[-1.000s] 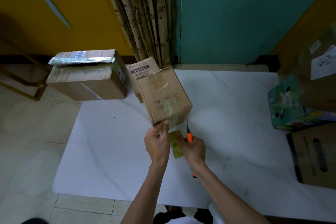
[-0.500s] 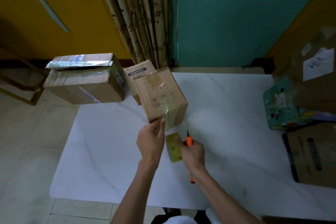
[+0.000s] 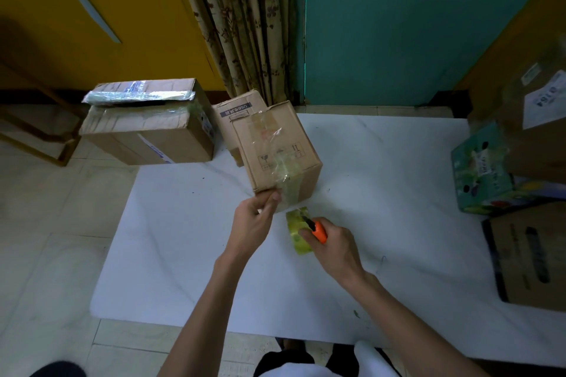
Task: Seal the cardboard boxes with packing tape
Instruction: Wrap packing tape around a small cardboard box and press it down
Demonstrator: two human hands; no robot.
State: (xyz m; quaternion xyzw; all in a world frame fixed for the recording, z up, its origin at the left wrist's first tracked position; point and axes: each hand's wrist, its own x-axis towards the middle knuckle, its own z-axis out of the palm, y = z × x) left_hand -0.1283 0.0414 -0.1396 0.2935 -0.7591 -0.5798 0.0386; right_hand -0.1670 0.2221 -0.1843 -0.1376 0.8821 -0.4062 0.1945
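Knife (image 3: 318,229) seemingly touching tape (image 3: 297,234), near box (image 3: 275,147)

The right hand (image 3: 337,243) hides much of the orange cutter (image 3: 319,230).

A dark strip (image 3: 235,109) on the rear box (image 3: 242,128) carried inverted print beginning "USB"; the characters after it could not be made out. The front box (image 3: 269,138) bore handling symbols (image 3: 280,154), a fragile-glass mark and up-arrows among them. A white label (image 3: 543,102) on the right box (image 3: 526,150) appeared to read "0164", turned sideways. The sticker (image 3: 482,162) on the green box (image 3: 477,193) was illegible.
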